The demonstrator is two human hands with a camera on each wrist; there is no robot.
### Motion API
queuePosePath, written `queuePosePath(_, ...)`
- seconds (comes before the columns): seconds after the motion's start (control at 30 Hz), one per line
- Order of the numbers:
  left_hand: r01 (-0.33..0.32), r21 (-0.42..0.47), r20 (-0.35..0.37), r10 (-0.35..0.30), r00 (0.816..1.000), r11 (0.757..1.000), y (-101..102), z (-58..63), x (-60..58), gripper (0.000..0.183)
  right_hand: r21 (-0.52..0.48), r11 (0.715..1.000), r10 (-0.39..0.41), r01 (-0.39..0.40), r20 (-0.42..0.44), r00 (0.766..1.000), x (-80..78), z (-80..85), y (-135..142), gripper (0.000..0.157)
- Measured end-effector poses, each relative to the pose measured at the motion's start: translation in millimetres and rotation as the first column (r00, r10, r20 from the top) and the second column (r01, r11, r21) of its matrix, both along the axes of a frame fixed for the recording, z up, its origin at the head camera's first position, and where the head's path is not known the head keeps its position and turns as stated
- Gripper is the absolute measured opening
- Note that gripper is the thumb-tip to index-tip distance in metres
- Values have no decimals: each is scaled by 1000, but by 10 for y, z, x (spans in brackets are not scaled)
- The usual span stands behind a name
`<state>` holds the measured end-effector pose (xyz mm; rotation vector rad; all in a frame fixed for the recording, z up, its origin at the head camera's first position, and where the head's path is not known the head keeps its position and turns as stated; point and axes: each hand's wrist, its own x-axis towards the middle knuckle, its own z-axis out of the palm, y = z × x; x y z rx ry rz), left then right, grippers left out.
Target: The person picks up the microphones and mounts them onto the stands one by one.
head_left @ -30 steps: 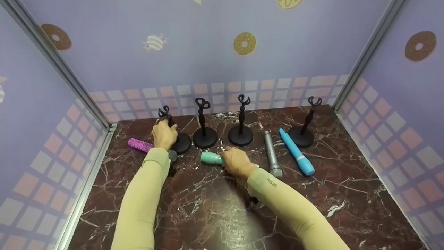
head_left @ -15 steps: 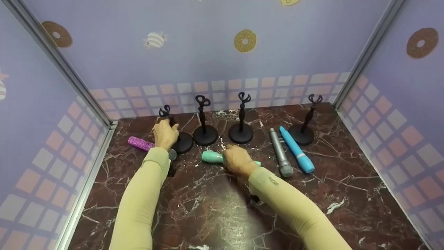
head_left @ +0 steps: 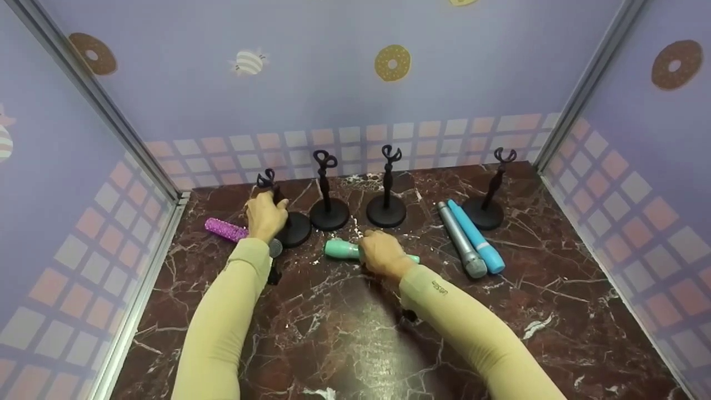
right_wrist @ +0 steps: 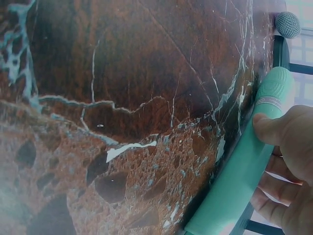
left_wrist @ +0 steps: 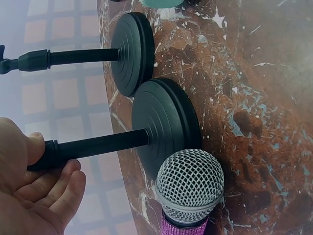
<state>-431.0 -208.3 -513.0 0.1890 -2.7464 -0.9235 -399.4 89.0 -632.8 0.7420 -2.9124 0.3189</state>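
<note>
My left hand [head_left: 266,215] grips the pole of the leftmost black microphone stand [head_left: 297,230], which stands upright. In the left wrist view, thumb and fingers wrap the upper pole [left_wrist: 102,146]. A glittery purple microphone [head_left: 223,229] lies beside that hand, partly hidden by the forearm; its silver mesh head [left_wrist: 190,181] sits close to the stand's base. My right hand [head_left: 382,253] holds a mint-green microphone [head_left: 341,249] lying across the table. In the right wrist view, the thumb presses the green body [right_wrist: 239,171], with the fingers curled on its far side.
Three more black stands, the second [head_left: 329,214], third [head_left: 386,210] and rightmost [head_left: 483,213], line the back. A silver microphone [head_left: 456,236] and a blue microphone [head_left: 476,238] lie side by side at right. Patterned walls [head_left: 333,100] enclose the marble table [head_left: 344,344].
The silver microphone has rolled right, up beside the blue one. The left hand has shifted the leftmost stand slightly right, towards the second stand. The right hand stays on the green microphone.
</note>
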Motion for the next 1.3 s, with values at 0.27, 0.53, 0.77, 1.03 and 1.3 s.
queuePosePath(0.27,21,-14,4,-21,1000,1000,6,20,56,33,68,998,-6,11,-70,998,-264,-456,85,19)
queuePosePath(0.53,31,-6,3,-31,1000,1000,26,20,131,31,49,998,26,-25,-24,999,194,234,29,19)
queuePosePath(0.77,43,-4,9,-43,999,999,49,21,167,32,97,995,19,-17,-17,1000,448,676,-28,19)
queuePosePath(1.03,52,-15,1,-52,999,999,78,31,227,32,99,995,29,-27,-18,999,418,823,-3,30)
queuePosePath(1.3,64,-15,-19,-65,998,998,108,28,302,31,22,998,60,-58,-93,994,460,953,74,30)
